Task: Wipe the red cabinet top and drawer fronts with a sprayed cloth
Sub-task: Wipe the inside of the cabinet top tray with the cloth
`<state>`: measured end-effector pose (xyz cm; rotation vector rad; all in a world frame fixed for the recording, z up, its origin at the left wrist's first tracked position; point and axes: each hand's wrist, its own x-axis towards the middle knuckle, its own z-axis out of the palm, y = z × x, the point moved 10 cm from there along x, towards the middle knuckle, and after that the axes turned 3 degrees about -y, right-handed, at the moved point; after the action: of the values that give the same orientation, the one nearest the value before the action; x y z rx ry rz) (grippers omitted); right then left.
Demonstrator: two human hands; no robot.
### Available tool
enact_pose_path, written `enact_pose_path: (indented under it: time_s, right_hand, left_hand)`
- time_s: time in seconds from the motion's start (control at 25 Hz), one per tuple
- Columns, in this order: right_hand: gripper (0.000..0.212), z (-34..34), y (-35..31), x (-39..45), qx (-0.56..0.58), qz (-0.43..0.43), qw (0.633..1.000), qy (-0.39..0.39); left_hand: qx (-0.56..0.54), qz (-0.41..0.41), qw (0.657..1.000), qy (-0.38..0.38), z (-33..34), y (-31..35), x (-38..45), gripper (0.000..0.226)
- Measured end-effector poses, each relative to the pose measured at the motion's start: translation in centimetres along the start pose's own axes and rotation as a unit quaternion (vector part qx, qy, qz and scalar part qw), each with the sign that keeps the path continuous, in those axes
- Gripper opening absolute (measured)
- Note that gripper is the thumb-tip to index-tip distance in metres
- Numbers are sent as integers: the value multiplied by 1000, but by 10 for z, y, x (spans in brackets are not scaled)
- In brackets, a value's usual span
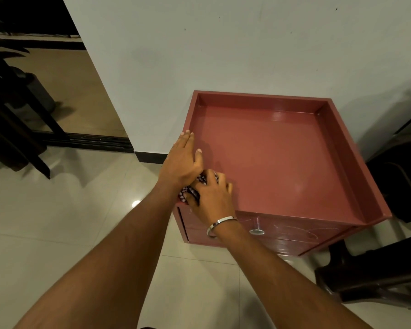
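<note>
The red cabinet (278, 157) stands against the white wall, its top a shallow tray with raised rims. My left hand (182, 160) lies flat with straight fingers along the cabinet's left rim. My right hand (211, 193), with a silver bangle on its wrist, grips a bunched dark checked cloth (188, 192) at the front left corner of the top. Most of the cloth is hidden under the two hands. Below the front edge the top drawer front (282, 230) shows a round silver knob (256, 231).
A dark stool or low chair (370, 279) stands on the tiled floor right of the cabinet. Black furniture legs (22, 129) fill the far left by a sliding door track. Pale floor tiles (81, 222) stretch left of and in front of the cabinet.
</note>
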<state>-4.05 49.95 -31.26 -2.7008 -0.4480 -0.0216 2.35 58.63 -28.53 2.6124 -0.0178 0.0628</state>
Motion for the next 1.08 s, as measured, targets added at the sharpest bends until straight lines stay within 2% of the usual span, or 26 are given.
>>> enact_pose_path:
  time_s: [0.12,0.32,0.44,0.64,0.8,1.08]
  right_hand:
    - [34,0,1,6,3,15,1000,10]
    - [61,2,8,32,60,100,993,15]
    - [63,0,6,27,60,92,994,24]
    - [43,1,-3,7,31,63,997,14]
    - [35,3,-9,-13,46,36,998,-5]
    - [26,-4,-13,-22,15,16,999,45]
  left_hand:
    - [6,-3,1000,1,-1,-1,1,59]
    - [-2,-2,1000,5,-1,2,2,59]
    - [1,-1,1000,3,0,1,3,61]
    - [6,7,1000,5,1,2,3,61]
    - [7,11,1000,11,0,2,4,60]
    - [8,7,1000,10,-1,-1,3,60]
